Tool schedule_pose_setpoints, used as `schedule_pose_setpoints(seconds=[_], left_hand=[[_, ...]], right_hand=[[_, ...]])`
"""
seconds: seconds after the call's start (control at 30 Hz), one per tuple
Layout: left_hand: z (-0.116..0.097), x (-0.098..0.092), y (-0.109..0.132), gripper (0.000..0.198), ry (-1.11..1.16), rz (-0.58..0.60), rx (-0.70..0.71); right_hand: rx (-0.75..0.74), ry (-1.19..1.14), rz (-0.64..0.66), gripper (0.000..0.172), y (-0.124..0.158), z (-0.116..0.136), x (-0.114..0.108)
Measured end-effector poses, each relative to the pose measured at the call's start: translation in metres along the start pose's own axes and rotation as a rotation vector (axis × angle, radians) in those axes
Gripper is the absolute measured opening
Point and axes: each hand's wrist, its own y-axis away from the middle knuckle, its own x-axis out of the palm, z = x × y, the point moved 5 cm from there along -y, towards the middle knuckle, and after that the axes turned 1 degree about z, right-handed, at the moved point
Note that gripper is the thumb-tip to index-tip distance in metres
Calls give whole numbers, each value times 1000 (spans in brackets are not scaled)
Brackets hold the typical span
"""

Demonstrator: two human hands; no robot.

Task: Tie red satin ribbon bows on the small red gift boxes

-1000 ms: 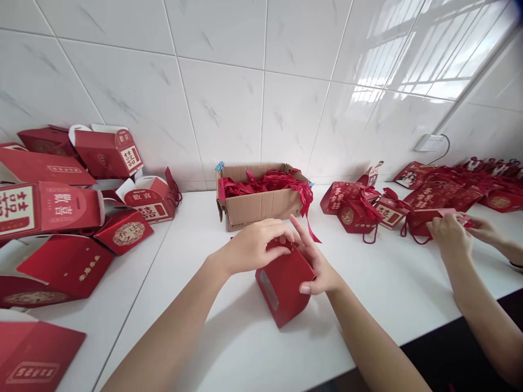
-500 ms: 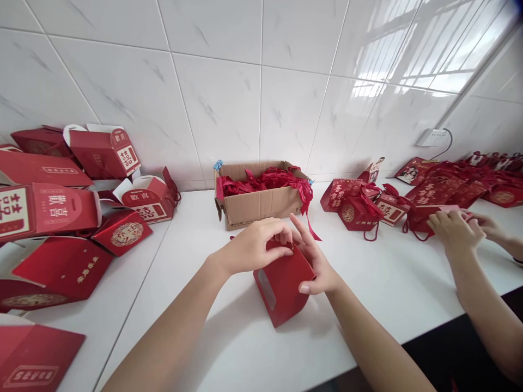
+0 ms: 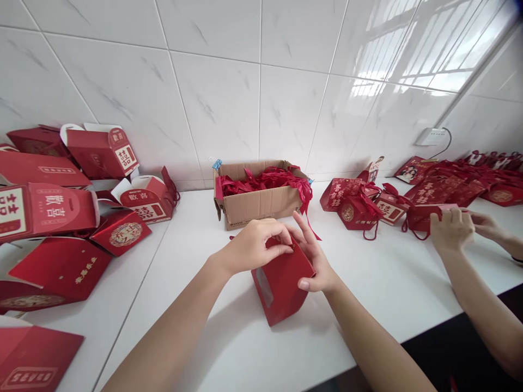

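A red gift box (image 3: 286, 280) with an oval window in its side stands on the white table in front of me. My left hand (image 3: 261, 245) comes over from the left, thumb and fingers pinched at the box's top edge. My right hand (image 3: 316, 267) wraps the right side of the box, thumb on the near face and fingers behind the top. What exactly my left fingertips pinch is too small to make out, apart from the box's top. Behind my hands sits a cardboard box (image 3: 265, 204) full of dark red ribbons (image 3: 265, 181).
Several red and white gift boxes (image 3: 61, 209) are piled on the left. Finished-looking boxes with bows (image 3: 359, 211) stand at the right. Farther right, a co-worker's hands (image 3: 453, 226) handle a red box. A tiled wall (image 3: 220, 98) rises behind the table (image 3: 196, 212).
My hands and the red gift box stay almost in place, with a very small shift. The co-worker's near hand has moved slightly.
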Motion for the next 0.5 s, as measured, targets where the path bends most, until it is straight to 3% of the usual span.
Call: schedule_pose_setpoints(seconds=[0.27, 0.5], left_hand=[[0, 1, 1, 9, -1, -47, 36], [-11, 2, 4, 13, -311, -40, 155]], right_hand=[[6, 15, -28, 107, -1, 1, -1], [30, 43, -33, 109, 2, 0, 0]])
